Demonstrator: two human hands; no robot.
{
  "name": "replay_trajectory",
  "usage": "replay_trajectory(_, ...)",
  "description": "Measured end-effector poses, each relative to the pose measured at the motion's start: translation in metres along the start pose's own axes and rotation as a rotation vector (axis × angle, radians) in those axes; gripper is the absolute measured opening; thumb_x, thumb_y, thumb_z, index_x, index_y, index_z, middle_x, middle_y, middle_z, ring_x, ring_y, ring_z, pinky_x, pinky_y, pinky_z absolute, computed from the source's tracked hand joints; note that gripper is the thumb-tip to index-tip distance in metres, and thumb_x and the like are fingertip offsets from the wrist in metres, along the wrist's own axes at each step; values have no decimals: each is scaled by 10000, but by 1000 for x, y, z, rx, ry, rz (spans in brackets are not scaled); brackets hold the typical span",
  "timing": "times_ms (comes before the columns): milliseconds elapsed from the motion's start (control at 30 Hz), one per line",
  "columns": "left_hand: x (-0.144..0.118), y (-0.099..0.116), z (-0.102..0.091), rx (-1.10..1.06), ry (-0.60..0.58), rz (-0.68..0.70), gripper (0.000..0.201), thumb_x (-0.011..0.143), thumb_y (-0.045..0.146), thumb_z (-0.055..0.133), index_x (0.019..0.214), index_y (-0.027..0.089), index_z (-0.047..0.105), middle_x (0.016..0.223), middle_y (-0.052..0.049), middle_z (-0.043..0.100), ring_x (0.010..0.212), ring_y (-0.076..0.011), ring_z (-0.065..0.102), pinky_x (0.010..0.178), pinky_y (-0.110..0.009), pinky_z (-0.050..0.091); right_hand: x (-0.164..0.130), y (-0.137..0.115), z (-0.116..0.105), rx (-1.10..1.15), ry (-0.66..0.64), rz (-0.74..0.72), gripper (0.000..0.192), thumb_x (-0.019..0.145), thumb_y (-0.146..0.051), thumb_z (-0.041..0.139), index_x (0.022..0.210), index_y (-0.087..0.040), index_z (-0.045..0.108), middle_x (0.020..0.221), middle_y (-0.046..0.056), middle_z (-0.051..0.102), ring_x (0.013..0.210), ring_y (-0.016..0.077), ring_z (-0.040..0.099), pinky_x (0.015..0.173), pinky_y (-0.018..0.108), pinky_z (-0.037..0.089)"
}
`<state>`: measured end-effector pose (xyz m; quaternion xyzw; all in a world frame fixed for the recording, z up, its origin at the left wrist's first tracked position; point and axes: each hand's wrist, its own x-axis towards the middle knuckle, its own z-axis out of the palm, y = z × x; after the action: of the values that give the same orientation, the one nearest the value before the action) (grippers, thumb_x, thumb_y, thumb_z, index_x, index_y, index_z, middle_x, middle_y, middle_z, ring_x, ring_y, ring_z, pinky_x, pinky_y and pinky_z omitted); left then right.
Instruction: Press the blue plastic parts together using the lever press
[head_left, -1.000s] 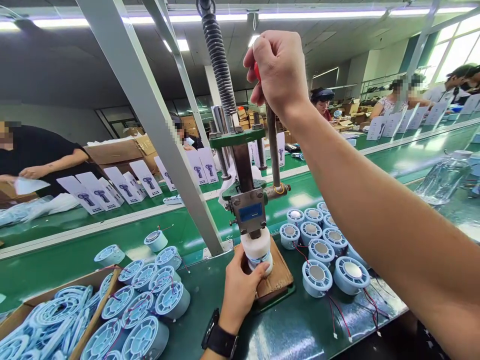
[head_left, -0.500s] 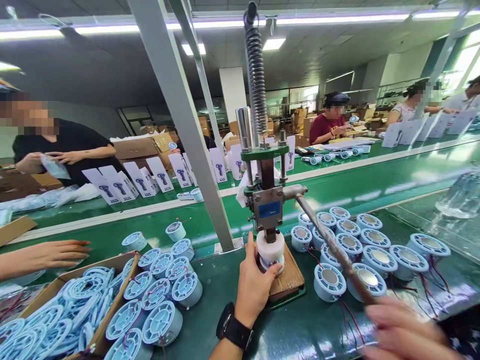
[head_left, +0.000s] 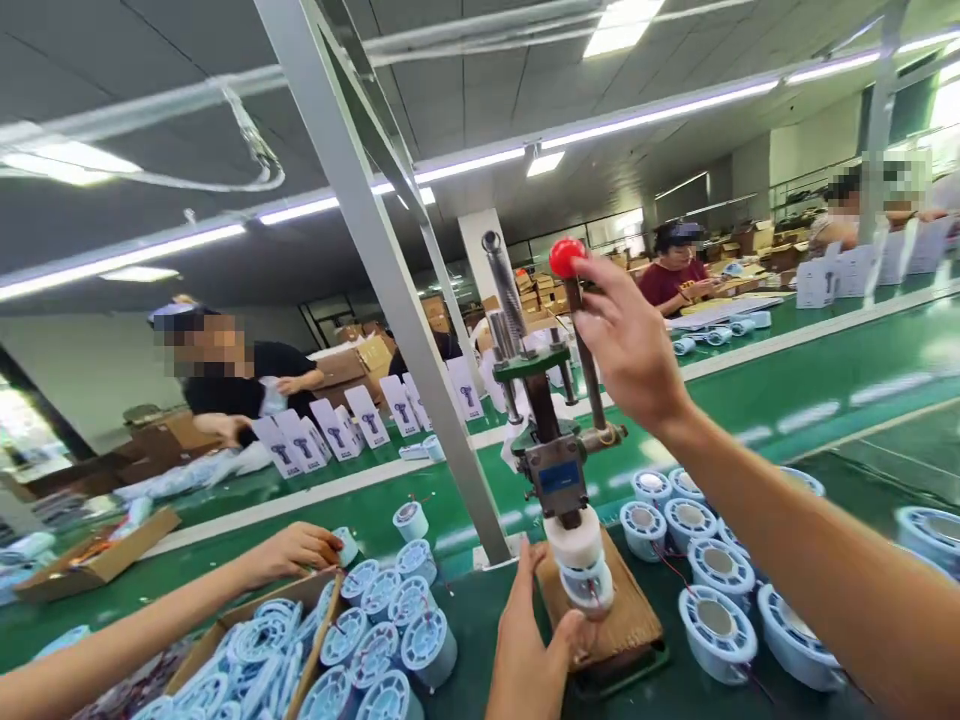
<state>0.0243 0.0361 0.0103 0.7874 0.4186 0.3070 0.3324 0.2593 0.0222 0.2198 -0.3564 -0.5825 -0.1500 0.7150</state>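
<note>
Under the press head, seen from my head camera, my left hand (head_left: 536, 640) curls loosely around the pale blue fan part (head_left: 587, 585) on the wooden block (head_left: 622, 625), fingers partly closed on its side. It looks light, rigid plastic with thin wires, best gripped by the rim. My right hand (head_left: 626, 345) wraps half-open on the lever (head_left: 587, 360) below its red knob (head_left: 566, 256). Half a second ago that lever was swung low; now it stands upright. Another person's hand (head_left: 296, 548) reaches the cardboard box (head_left: 247, 620).
</note>
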Motion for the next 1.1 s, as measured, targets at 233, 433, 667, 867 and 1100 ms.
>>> replay_trajectory(233,85,-15,-155,656,244,-119,374,980,223,457,1346,147,487,1403,-112,535,1320,-214,480,1142,-448,364,-242,1,36,-164,21,488,629,943,-357,488,1508,-218,249,1452,136,430,1259,270,529,1010,454,504)
replay_trajectory(433,146,-44,-188,854,-21,-295,346,911,332,635,1214,173,582,1246,-81,614,1087,-228,623,930,-461,536,-294,34,60,-412,-215,445,709,946,-383,486,1546,-237,136,1380,128,541,1180,246,627,887,322,589)
replay_trajectory(667,161,-35,-162,968,-150,-273,317,914,354,628,1170,170,600,1187,-70,633,1031,-209,636,894,-433,546,-295,43,56,-471,-255,381,742,938,-376,486,1547,-237,85,1386,114,543,1179,238,629,887,320,591)
replay_trajectory(867,108,13,-158,953,-255,-30,250,852,138,574,1099,180,588,1093,-45,612,1005,-197,597,911,-395,495,-288,27,57,-372,-155,531,692,961,-416,456,1540,-245,115,1459,108,462,1269,243,560,964,358,553)
replay_trajectory(1100,-13,25,-92,860,-686,247,378,670,57,580,979,270,629,1210,-10,613,1096,-216,607,895,-331,523,-293,14,42,-364,-44,557,658,929,-502,494,1478,-196,301,1409,128,488,1168,285,604,897,383,548)
